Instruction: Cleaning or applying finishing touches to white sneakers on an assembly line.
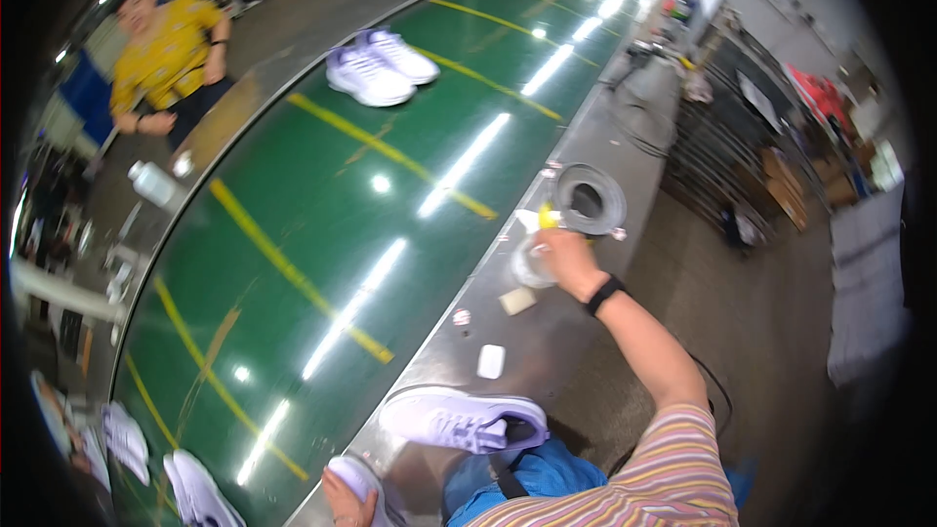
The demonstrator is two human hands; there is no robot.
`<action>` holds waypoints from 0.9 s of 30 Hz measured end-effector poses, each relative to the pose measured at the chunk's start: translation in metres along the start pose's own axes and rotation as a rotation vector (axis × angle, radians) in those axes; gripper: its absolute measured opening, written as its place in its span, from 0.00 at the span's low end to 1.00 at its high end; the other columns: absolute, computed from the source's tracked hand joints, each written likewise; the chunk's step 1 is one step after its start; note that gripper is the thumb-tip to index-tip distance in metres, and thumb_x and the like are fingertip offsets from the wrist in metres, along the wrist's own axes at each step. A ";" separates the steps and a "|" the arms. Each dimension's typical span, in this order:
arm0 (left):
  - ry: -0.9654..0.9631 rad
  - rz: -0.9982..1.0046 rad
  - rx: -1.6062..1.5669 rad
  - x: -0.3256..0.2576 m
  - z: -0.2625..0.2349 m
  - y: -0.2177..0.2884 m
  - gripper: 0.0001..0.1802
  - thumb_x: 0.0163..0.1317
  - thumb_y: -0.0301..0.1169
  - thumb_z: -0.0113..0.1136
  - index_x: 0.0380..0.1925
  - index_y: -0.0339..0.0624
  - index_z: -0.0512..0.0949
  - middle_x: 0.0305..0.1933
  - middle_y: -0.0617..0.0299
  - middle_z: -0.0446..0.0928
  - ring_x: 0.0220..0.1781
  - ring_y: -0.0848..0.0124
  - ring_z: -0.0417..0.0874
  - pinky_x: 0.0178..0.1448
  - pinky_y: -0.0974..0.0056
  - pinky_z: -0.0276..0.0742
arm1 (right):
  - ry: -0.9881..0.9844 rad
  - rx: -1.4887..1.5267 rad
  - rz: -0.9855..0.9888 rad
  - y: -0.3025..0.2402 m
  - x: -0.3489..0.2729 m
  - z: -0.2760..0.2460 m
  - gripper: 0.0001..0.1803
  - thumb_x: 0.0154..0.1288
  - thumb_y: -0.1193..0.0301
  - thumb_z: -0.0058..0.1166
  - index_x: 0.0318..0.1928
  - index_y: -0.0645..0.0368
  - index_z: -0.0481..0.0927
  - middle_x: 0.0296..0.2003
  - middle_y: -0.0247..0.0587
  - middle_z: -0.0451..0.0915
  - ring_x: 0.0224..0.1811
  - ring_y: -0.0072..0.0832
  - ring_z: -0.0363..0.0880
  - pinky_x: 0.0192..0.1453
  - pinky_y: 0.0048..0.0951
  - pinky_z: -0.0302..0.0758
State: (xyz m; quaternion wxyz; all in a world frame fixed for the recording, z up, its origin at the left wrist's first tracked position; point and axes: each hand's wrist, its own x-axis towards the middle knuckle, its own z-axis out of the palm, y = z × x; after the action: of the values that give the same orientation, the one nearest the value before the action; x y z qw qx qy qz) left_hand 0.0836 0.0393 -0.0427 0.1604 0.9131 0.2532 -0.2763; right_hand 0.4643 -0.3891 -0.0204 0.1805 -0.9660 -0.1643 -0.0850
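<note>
left hand point(346, 506): at the lower edge of your view, thumb and fingers clamped on a lilac sneaker point(357, 476). you hold it at the near edge of the belt; its rounded toe points up the view, away from you, and its long axis runs back toward the lower edge, where the heel is cut off.

second lilac sneaker point(459, 420): on the metal bench point(444, 356) in front of your body, toe left toward the green conveyor belt point(322, 224), opening right, long axis roughly crosswise.

containers: white cup point(530, 265) under your right hand; contents hidden. just beyond it, a round grey dish point(597, 184) with a dark middle; you cannot tell what that is.

right hand point(569, 259): your forearm reaches up and left from the lower right, wrist in a black band point(605, 295). fingers bunched at the cup beside something yellow point(548, 218); blurred, so you cannot tell whether they grip.
</note>
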 end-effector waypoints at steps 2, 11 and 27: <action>-0.005 0.069 -0.025 0.002 0.000 0.003 0.60 0.44 0.43 0.66 0.62 0.21 0.36 0.65 0.32 0.46 0.68 0.42 0.48 0.71 0.54 0.44 | 0.005 -0.133 -0.052 -0.007 0.000 -0.009 0.07 0.53 0.78 0.46 0.33 0.58 0.76 0.31 0.46 0.77 0.37 0.41 0.78 0.40 0.37 0.75; 0.102 0.007 -0.045 0.002 -0.003 0.021 0.55 0.48 0.42 0.64 0.64 0.28 0.37 0.62 0.33 0.48 0.62 0.39 0.57 0.59 0.45 0.65 | -0.006 0.697 0.137 -0.166 -0.038 -0.064 0.08 0.57 0.79 0.54 0.39 0.64 0.76 0.30 0.38 0.77 0.32 0.24 0.76 0.37 0.25 0.73; -0.049 -0.103 -0.024 -0.002 -0.013 0.010 0.54 0.47 0.40 0.63 0.63 0.24 0.39 0.63 0.32 0.45 0.63 0.38 0.52 0.60 0.38 0.57 | -0.979 1.318 0.514 -0.372 -0.141 0.170 0.07 0.55 0.72 0.59 0.34 0.62 0.79 0.24 0.32 0.77 0.26 0.17 0.73 0.29 0.19 0.69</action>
State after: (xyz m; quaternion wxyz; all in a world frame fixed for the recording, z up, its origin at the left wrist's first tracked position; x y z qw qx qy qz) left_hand 0.0937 0.0363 -0.0295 0.1630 0.8898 0.2992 -0.3037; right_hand 0.2211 -0.0376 -0.0886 0.6270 -0.5992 -0.0154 0.4977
